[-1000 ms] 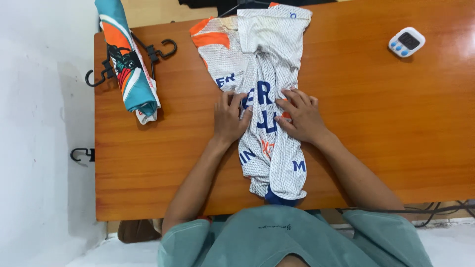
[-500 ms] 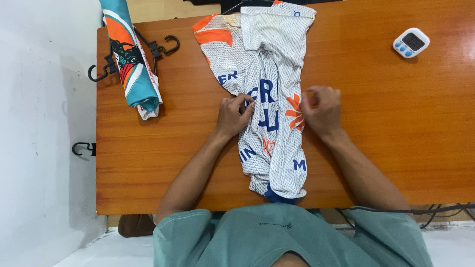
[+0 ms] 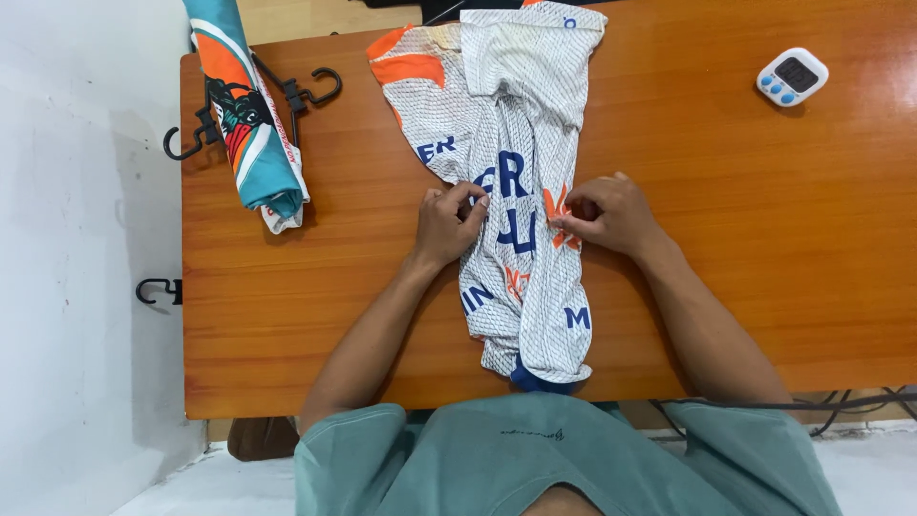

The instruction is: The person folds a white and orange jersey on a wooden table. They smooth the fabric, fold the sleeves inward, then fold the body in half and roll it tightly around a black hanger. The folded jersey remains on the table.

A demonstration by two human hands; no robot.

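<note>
both hands are pinching the white jersey (image 3: 521, 191) lying mid-tabletop (image 3: 764, 239): left hand (image 3: 447, 225) is closing on its left edge, right hand (image 3: 604, 212) is gripping the right edge, bunching it narrow.

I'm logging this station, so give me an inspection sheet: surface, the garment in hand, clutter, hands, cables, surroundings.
Surface: orange-brown wooden table, glossy.
Job's things: white jersey with orange and blue print, lying lengthwise, bunched in the middle.
Clutter: rolled teal and orange garment on black hangers at the left; small white timer at the far right.
Hands: left hand and right hand both pinch the jersey's middle.
Cables: black cables below the table's near right edge.
Surroundings: white floor; another hanger hook at the table's left edge.
</note>
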